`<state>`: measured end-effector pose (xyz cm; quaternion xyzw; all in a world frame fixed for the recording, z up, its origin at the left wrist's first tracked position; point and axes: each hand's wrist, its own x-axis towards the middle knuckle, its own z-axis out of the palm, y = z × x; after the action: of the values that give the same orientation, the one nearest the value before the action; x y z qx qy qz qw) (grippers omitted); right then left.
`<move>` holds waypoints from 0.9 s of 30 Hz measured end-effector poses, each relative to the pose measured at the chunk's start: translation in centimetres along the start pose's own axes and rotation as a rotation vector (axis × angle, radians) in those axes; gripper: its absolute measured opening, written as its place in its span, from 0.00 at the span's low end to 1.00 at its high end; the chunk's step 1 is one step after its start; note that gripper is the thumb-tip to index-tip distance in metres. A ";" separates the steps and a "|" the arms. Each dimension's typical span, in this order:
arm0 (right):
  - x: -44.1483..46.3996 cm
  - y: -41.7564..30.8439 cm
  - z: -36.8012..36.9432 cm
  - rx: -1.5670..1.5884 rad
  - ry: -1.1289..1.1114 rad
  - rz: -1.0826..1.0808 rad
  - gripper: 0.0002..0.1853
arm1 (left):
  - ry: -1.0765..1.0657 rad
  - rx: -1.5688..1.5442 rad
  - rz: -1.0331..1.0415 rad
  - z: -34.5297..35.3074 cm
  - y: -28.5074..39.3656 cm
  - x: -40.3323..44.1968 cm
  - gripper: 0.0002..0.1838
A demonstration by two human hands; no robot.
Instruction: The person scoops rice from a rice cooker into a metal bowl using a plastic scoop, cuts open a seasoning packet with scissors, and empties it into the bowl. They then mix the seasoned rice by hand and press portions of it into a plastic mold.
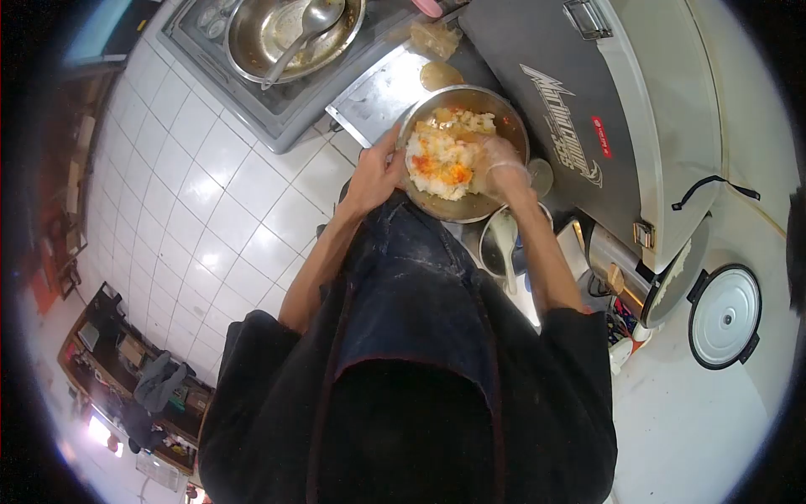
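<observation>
Left hand point(382, 172): fingers clamped on rim of round, shiny steel bowl point(514, 126). Right hand point(497, 161), thin clear plastic glove point(509, 178), in clumpy white-and-orange rice-like food point(441, 160) inside; finger spread, can't tell from here.

The person point(410, 437) is wearing a black shirt point(558, 412) with loose short sleeves point(579, 336). Over it, a dark navy apron point(411, 323) is covering the front (pale, powdery-looking smudges point(411, 275) are marking the cloth), and thin reddish trim point(420, 362) is edging its curved top and straps point(496, 428). A see-through glove point(515, 174) is covering the right hand point(495, 164).
</observation>
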<state>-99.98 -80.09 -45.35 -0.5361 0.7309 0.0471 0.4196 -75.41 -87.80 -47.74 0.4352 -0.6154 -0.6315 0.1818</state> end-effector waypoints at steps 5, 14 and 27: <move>-0.1 -1.9 2.7 0.167 0.228 0.093 0.20 | -0.074 -0.074 -0.095 -0.2 0.6 -0.2 0.28; 0.1 -4.6 4.1 -0.212 0.379 0.033 0.26 | -0.019 -0.136 -0.086 0.1 0.5 0.0 0.26; 2.8 -5.3 2.9 -0.263 0.381 -0.257 0.15 | -0.083 -0.089 -0.134 -0.4 0.8 0.0 0.30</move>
<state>-94.16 -82.94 -47.04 -0.6736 0.7103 -0.0139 0.2037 -75.33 -88.23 -46.92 0.4402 -0.5633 -0.6865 0.1327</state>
